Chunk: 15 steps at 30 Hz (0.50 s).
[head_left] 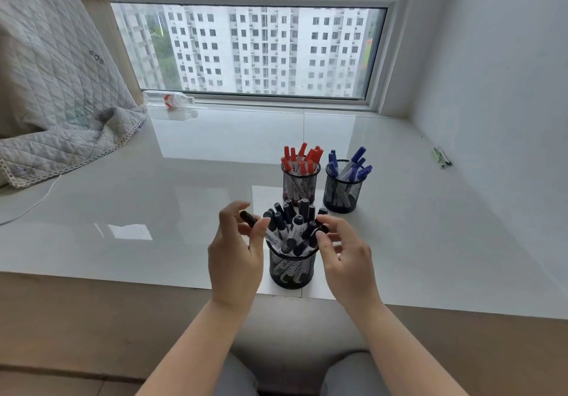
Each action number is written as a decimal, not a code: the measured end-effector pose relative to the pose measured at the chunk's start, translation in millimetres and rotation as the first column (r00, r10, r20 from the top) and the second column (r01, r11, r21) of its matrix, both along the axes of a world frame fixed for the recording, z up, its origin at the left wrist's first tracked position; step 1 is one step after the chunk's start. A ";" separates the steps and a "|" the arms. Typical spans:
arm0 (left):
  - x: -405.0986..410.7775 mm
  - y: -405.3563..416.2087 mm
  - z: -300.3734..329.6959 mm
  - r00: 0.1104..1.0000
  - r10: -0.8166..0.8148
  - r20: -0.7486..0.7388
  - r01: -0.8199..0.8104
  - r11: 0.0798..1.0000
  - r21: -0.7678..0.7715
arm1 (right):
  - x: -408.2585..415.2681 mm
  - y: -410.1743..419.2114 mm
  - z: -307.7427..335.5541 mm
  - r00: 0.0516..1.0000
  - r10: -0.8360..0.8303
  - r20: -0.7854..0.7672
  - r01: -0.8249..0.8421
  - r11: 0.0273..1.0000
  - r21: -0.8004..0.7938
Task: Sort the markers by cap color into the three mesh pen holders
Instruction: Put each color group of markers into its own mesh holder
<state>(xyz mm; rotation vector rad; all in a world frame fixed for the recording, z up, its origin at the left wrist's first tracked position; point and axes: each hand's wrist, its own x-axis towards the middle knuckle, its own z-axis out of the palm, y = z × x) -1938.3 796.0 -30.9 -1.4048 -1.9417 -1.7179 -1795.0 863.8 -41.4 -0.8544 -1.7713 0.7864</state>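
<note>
black caps fill the near holder (pixel 292 268) at lower centre, red caps (pixel 302 159) fill the holder (pixel 300 185) just behind it, and blue caps (pixel 350 165) the holder (pixel 340 194) to its right, so the sort looks almost done. the left hand (pixel 235 249) pinches a black marker (pixel 249 219) between thumb and fingers, tilted at the near holder's left rim; the right hand (pixel 344 252) curls its fingertips round another black cap (pixel 322 227) at the right rim, and whether that marker is already seated i cannot tell. what seems left is dropping these last one or two in. no loose markers show on the sill (pixel 153 198) near the holders; a few thin pens (pixel 441 157) lie at far right by the wall, probably not part of the job. the near holder stands close to the sill's front edge, so a nudge toward the bottom of the frame could tip it off. wide bare room lies to the left and upper centre; a quilt (pixel 58 94) and bottle (pixel 172 99) sit well apart at upper left.
</note>
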 end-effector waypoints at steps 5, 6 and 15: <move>0.7 3.3 -8.7 0.985 0.012 -0.172 -0.026 0.996 -0.080 | 5.0 0.3 5.2 0.996 -0.049 -0.072 0.050 0.999 0.014; 1.5 4.0 -11.3 0.982 0.006 -0.190 -0.024 0.995 -0.096 | 5.9 1.8 6.3 0.996 -0.058 -0.071 0.059 0.998 0.006; 2.6 4.5 -33.3 0.990 -0.138 -0.036 0.125 0.963 -0.238 | 6.2 16.4 36.3 0.999 0.003 0.039 -0.004 1.000 0.023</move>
